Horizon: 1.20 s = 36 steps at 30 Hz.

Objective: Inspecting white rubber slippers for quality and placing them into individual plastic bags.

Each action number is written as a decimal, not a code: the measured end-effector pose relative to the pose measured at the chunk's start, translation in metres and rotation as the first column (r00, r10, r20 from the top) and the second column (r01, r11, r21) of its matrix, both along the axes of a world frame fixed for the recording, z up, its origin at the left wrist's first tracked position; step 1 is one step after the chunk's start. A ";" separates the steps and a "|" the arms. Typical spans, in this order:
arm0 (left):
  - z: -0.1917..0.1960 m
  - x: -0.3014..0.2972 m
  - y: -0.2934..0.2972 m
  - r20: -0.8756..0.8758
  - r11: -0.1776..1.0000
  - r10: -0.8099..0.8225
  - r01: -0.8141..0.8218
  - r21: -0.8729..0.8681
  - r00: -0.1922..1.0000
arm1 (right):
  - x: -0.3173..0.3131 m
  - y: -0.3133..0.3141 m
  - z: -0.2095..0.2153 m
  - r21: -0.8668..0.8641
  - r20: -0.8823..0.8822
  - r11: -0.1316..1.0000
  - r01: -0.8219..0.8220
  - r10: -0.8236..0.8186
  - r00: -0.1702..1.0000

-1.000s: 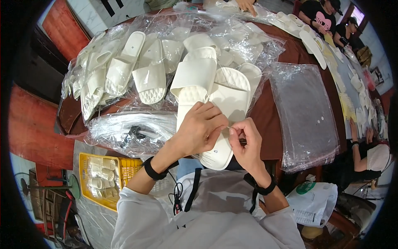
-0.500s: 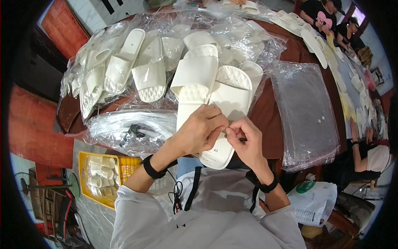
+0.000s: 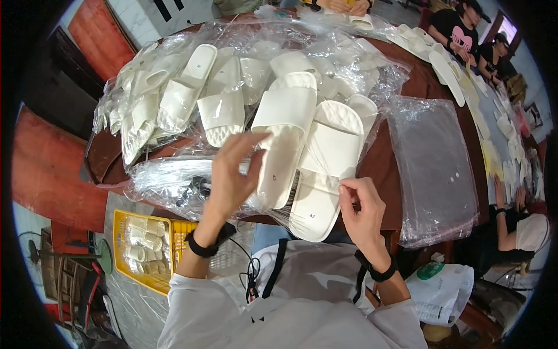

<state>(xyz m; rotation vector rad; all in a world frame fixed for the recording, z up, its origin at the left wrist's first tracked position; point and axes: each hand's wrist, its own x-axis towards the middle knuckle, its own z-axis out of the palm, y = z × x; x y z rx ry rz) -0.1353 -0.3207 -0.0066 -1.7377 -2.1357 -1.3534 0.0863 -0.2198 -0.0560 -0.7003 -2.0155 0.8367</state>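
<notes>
Two white slippers lie side by side in front of me, the left slipper (image 3: 285, 107) and the right slipper (image 3: 331, 145), toes pointing away. Fine clear strands or plastic folds cross the right one below its strap. My left hand (image 3: 232, 171), somewhat blurred, hovers at the left slipper's outer edge, thumb and fingers apart with nothing seen between them. At the right slipper's outer edge is my right hand (image 3: 363, 206), thumb and forefinger pinched together. What they pinch is too thin to make out.
Bagged white slippers (image 3: 221, 110) are heaped beyond. Flat clear bags (image 3: 433, 168) lie at right, a plastic-wrapped bundle (image 3: 168, 177) at left. A yellow crate (image 3: 119, 235) with wrapped slippers stands at lower left. Several people work around, one with hands (image 3: 343, 6) at the far edge.
My hands, together over the slippers before, have parted. The left has moved left and up, opening; the right has moved slightly right and down. The left slipper now lies over the right one's side.
</notes>
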 end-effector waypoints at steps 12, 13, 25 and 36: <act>-0.008 -0.050 0.040 -0.205 0.953 0.024 -0.085 -0.292 0.979 | -0.027 -0.036 -0.013 -0.531 -0.207 0.764 -0.365 0.301 0.931; -0.012 -0.051 0.044 -0.184 0.949 0.019 -0.076 -0.305 0.983 | -0.031 -0.034 -0.018 -0.654 -0.325 0.607 -0.451 0.313 0.892; -0.001 -0.019 0.043 -0.146 0.981 0.015 -0.043 -0.189 0.989 | -0.039 -0.021 0.002 -0.660 -0.484 0.626 -0.415 0.067 0.872; 0.044 0.085 0.030 -0.097 0.988 -0.074 0.060 -0.139 0.993 | -0.002 0.006 0.040 -0.405 -0.637 0.914 -0.034 -0.256 0.727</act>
